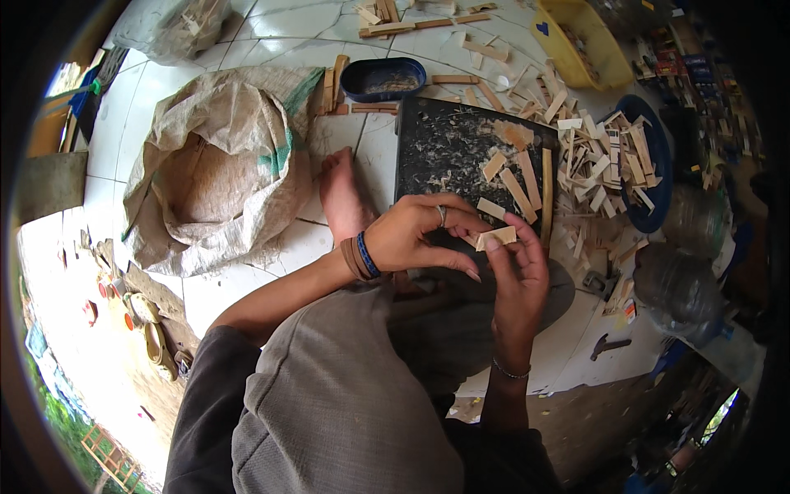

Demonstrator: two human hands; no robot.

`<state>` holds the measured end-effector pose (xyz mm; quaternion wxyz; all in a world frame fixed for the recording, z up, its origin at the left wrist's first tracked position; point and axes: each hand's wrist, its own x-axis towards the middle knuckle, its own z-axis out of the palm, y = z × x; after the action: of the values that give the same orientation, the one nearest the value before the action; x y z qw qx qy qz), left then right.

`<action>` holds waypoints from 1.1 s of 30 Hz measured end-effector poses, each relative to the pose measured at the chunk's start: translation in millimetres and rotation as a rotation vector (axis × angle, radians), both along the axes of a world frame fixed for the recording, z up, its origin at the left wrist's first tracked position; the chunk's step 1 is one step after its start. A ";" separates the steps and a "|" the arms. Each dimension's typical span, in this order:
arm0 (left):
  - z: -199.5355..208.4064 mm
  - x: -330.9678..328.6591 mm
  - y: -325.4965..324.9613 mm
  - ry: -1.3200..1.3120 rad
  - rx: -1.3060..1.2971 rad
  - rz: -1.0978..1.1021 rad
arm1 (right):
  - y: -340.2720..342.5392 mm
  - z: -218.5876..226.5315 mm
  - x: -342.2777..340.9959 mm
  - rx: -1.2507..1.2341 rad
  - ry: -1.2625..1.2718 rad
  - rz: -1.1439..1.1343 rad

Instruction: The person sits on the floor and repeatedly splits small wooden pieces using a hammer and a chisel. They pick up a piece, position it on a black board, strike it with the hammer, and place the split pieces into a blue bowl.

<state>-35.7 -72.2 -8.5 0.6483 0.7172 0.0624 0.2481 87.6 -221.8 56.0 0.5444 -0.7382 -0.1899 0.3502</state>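
A small pale piece of wood (499, 239) is held up over the near right side of a black board. My right hand (520, 280) pinches it between thumb and fingers. My left hand (424, 235), with a ring and wrist bands, has its curled fingers at the piece's left end; its thumb stands apart below, and the fingertips are partly hidden. Beyond my hands, the black board (428, 156) lies strewn with shavings and several short wood strips (517, 193). Another pale strip (491, 208) shows just above my fingers.
A heap of wood pieces (597, 160) spills over a round blue tray (658, 148) at right. An open woven sack (222, 99) stands left, beside my bare foot (341, 193). Farther back are a dark blue basin (383, 97) and a yellow tub (605, 62). A hammer (610, 346) lies near right.
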 end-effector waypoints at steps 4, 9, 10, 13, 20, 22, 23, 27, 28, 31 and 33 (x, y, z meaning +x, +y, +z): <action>-3.6 -0.5 20.5 0.094 0.054 0.111 | -2.1 -1.2 0.0 0.018 0.011 0.004; -15.9 14.0 72.4 0.286 0.725 0.399 | -1.4 2.1 0.1 -0.015 0.033 0.004; -18.2 15.5 78.5 0.322 0.811 0.416 | -0.8 2.4 0.0 -0.014 0.039 0.002; -24.3 18.7 85.1 0.423 1.010 0.396 | 0.3 1.2 0.4 0.008 0.018 0.014; -28.9 17.3 83.0 0.408 1.066 0.295 | -2.2 -1.5 -0.5 0.035 0.013 0.016; -28.6 17.8 83.4 0.443 1.071 0.274 | -0.9 -0.4 0.0 0.036 0.029 0.014; -28.3 18.6 83.6 0.461 1.084 0.266 | -0.5 0.5 0.3 0.030 0.031 0.017; -26.3 25.3 86.8 0.394 1.118 0.282 | 0.3 2.2 1.0 0.018 0.026 0.028; -26.2 28.4 86.2 0.427 1.119 0.291 | -0.1 2.0 0.8 0.021 0.026 0.027; -25.3 34.4 83.5 0.561 1.111 0.250 | -0.9 0.6 0.2 0.024 0.026 0.024; -25.1 38.5 80.0 0.569 1.107 0.247 | -0.6 -0.1 -0.3 0.031 0.023 0.020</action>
<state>2.8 7.9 -33.6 0.1061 0.9716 0.1770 0.1160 87.3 -222.5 55.9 0.5546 -0.7235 -0.1963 0.3611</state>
